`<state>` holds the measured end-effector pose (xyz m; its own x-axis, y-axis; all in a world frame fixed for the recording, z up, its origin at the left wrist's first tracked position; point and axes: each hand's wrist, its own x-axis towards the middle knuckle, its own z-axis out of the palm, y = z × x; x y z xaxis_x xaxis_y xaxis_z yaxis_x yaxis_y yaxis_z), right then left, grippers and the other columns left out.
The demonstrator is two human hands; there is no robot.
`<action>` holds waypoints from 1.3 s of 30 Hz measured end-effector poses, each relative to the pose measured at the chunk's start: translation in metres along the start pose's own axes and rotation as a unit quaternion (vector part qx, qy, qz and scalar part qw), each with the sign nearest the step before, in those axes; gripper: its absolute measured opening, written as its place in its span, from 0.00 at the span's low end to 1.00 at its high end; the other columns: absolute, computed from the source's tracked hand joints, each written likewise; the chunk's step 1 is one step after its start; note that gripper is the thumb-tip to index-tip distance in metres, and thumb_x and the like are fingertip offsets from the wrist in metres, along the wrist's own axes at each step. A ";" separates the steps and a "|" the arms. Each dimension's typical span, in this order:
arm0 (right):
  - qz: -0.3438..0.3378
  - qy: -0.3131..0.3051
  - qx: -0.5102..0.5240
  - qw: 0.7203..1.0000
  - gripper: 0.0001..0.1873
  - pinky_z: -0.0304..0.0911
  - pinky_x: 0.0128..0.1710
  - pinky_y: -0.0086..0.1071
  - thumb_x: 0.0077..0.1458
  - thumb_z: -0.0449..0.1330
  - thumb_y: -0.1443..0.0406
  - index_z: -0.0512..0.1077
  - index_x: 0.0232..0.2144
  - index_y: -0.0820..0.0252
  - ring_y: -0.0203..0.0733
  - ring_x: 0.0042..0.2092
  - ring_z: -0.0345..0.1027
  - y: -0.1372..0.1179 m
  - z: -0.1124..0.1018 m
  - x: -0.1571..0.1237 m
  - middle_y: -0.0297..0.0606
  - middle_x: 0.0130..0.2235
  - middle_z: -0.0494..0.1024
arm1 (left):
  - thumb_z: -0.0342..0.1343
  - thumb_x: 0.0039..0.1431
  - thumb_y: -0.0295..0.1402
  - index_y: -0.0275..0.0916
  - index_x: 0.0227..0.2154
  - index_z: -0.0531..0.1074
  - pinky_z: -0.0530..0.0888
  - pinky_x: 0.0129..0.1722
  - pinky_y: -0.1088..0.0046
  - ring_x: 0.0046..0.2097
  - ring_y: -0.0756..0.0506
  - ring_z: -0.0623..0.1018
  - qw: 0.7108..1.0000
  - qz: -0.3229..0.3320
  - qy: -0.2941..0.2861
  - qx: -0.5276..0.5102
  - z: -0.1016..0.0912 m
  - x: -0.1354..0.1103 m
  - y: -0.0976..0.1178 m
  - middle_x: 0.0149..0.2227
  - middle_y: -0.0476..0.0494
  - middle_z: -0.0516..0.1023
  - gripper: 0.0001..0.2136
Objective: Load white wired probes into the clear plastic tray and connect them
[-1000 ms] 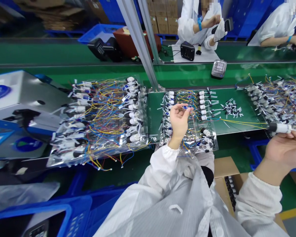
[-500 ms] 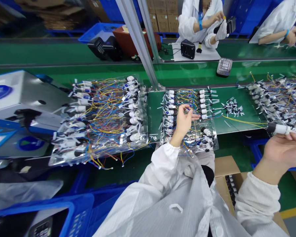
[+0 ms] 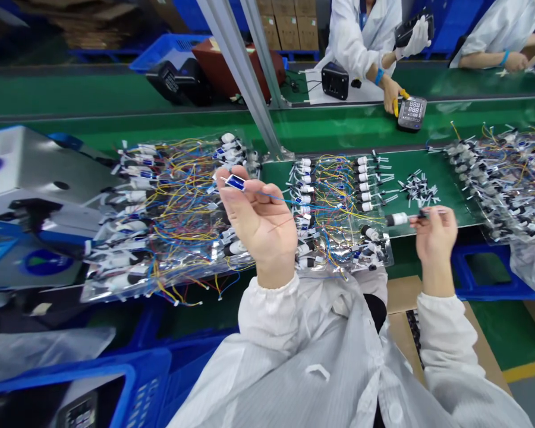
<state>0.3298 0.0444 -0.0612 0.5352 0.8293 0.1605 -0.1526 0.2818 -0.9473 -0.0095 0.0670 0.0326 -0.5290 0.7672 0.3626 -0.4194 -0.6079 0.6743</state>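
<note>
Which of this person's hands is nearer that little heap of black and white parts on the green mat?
The right hand is nearer, just below the heap of parts; the left hand is far to its left, over the wire bundles.

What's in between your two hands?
In the head view, a clear plastic tray lies between the left hand and right hand, holding white wired parts with tangled coloured wires.

Blue plastic crate (image 3: 116, 360), stacked cardboard cartons (image 3: 296, 32), green conveyor belt (image 3: 93, 89)
</note>
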 end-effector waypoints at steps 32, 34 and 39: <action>-0.012 -0.168 -0.125 0.978 0.13 0.75 0.44 0.37 0.56 0.72 0.61 0.78 0.42 0.54 0.43 0.40 0.80 0.036 0.065 -0.042 0.37 0.38 0.83 | 0.69 0.60 0.35 0.40 0.42 0.85 0.79 0.49 0.65 0.47 0.43 0.83 0.907 -0.195 -0.279 0.247 -0.004 -0.087 -0.118 0.44 0.39 0.86 0.09; -0.008 -0.164 -0.122 0.979 0.15 0.75 0.43 0.36 0.55 0.73 0.60 0.77 0.44 0.54 0.43 0.40 0.80 0.038 0.064 -0.043 0.38 0.38 0.83 | 0.69 0.60 0.34 0.40 0.42 0.85 0.79 0.49 0.65 0.46 0.44 0.84 0.904 -0.184 -0.288 0.256 -0.004 -0.087 -0.118 0.43 0.39 0.86 0.09; 0.012 -0.144 -0.106 0.984 0.14 0.75 0.41 0.35 0.54 0.73 0.60 0.75 0.41 0.53 0.42 0.39 0.80 0.042 0.062 -0.042 0.36 0.36 0.83 | 0.68 0.61 0.33 0.40 0.41 0.85 0.80 0.49 0.64 0.44 0.44 0.84 0.891 -0.126 -0.325 0.292 -0.002 -0.085 -0.114 0.42 0.41 0.87 0.07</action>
<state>0.2491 0.0514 -0.0904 0.2718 0.9455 0.1795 0.0301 0.1781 -0.9836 0.0816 0.0705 -0.0765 0.1463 0.9359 0.3203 0.0912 -0.3352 0.9377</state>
